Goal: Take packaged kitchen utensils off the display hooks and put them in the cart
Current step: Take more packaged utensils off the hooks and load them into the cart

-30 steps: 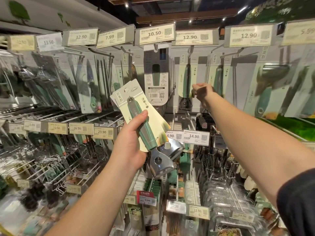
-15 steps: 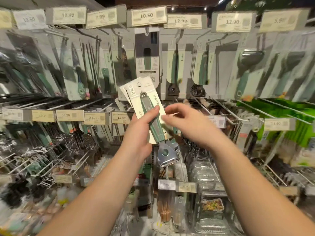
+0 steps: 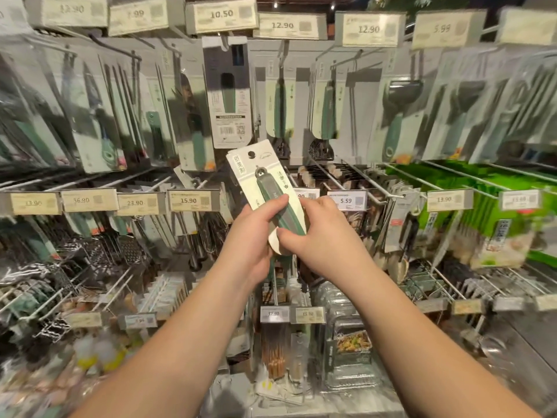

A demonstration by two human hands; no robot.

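Note:
A packaged utensil (image 3: 261, 176) with a green handle on a cream card stands upright in front of the display, held in both hands. My left hand (image 3: 251, 236) grips the handle from the left, thumb across the front. My right hand (image 3: 316, 233) grips the lower part of the card and handle from the right. The utensil's metal head is hidden behind my hands. More packaged utensils (image 3: 280, 107) hang on the hooks behind. No cart is in view.
Rows of display hooks (image 3: 346, 173) with hanging packages and price tags (image 3: 221, 14) fill the wall ahead. Green packages (image 3: 488, 206) hang at the right. Clear plastic boxes (image 3: 349, 342) sit on the low shelf under my hands.
My right hand came back from the upper hook to the utensil and now grips its lower part. The package has sunk slightly and the view has tilted downward.

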